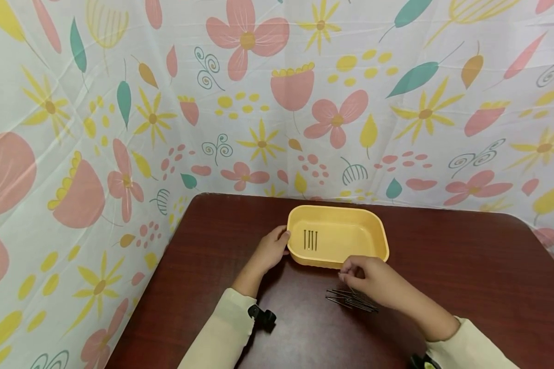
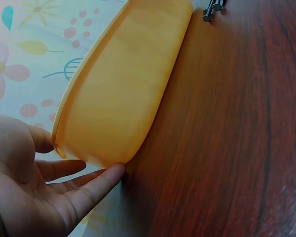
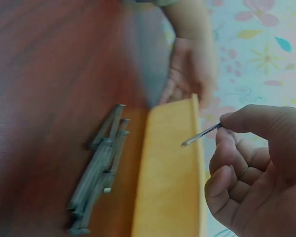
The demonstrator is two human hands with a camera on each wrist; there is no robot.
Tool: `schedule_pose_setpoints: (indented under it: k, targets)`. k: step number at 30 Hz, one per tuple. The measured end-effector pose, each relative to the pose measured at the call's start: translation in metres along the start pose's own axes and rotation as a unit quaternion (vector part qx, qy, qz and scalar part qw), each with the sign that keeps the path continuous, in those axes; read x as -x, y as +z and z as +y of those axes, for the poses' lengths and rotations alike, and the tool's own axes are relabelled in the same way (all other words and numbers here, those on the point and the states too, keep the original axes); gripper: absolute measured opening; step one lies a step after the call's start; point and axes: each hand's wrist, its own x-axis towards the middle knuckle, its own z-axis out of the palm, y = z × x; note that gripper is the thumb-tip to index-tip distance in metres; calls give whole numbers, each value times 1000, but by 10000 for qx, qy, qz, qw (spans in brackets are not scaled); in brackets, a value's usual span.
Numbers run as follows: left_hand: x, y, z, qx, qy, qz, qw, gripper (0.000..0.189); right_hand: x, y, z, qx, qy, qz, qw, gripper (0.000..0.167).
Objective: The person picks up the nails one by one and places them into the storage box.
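Note:
A yellow plastic tray (image 1: 351,233) sits on the table, with several nails (image 1: 311,240) lined up side by side at its left end. My left hand (image 1: 271,249) holds that end, thumb at the rim and fingertips against the outer wall, as the left wrist view shows. Over the tray's near edge, my right hand (image 1: 367,277) pinches a single nail (image 3: 201,135) between thumb and forefinger, its point angled away from the fingers. Below this hand, a loose pile of nails (image 1: 351,300) lies in front of the tray, partly hidden by the hand in the head view.
The dark reddish-brown wooden table (image 1: 461,256) extends to both sides of the tray. A floral cloth (image 1: 332,169) hangs right behind its back edge and along the left side. Dark wrist mounts (image 1: 262,316) sit at the sleeves.

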Motion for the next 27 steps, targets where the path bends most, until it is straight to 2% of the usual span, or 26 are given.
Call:
schedule_pose_setpoints:
  k: [5, 12, 20, 27]
  targets:
    - [0, 0, 0, 23, 78, -18, 10000, 49, -14, -12, -3, -330, 268, 165, 9990, 7]
    - [0, 1, 1, 51, 115, -19, 9999, 49, -42, -19, 2, -753, 812, 261, 9935, 19]
    - [0, 1, 0, 127, 176, -26, 9998, 48, -73, -23, 13, -640, 1191, 269, 9905, 23]
    - [0, 0, 0, 116, 190, -41, 9997, 48, -98, -15, 22, -450, 1502, 102, 9876, 28]
